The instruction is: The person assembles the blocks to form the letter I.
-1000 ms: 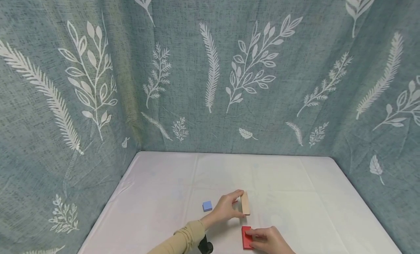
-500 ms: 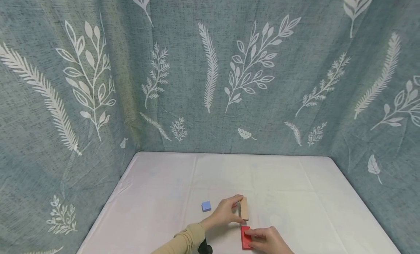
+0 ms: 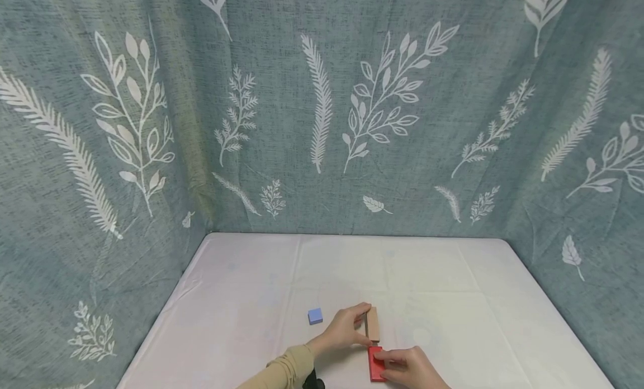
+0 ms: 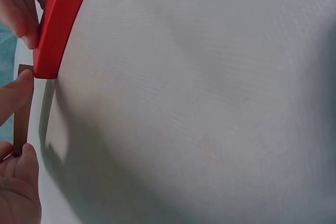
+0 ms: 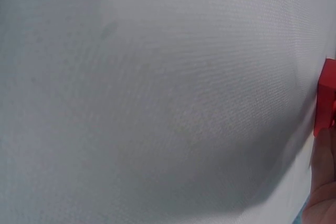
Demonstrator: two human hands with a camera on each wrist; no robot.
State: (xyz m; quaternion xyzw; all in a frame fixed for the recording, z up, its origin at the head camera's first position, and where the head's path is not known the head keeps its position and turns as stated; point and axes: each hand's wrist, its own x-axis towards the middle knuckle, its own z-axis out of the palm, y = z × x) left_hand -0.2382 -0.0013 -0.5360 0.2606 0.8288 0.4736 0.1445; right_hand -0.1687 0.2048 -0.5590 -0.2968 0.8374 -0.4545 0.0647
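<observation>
My left hand (image 3: 343,327) grips a natural wooden block (image 3: 373,324) by its two ends, fingers at the far end and thumb at the near end. In the left wrist view, the wooden block (image 4: 21,121) spans between thumb and fingers, its end right at the corner of a red block (image 4: 59,32). Nearer to me, my right hand (image 3: 415,368) holds that red block (image 3: 373,368), fingertips over its top and right side. The two blocks line up lengthwise. Only a corner of the red block (image 5: 326,90) shows in the right wrist view.
A small blue block (image 3: 315,316) lies to the left, beyond my left forearm. Beneath everything is a table with a white cloth (image 3: 241,299). A green-blue curtain (image 3: 287,126) with white leaf patterns stands behind and along both sides. A black object (image 3: 314,380) shows under my left sleeve.
My left hand has brought the wooden block toward me, closing the gap to the red block's far end. The right hand and red block hold nearly the same place.
</observation>
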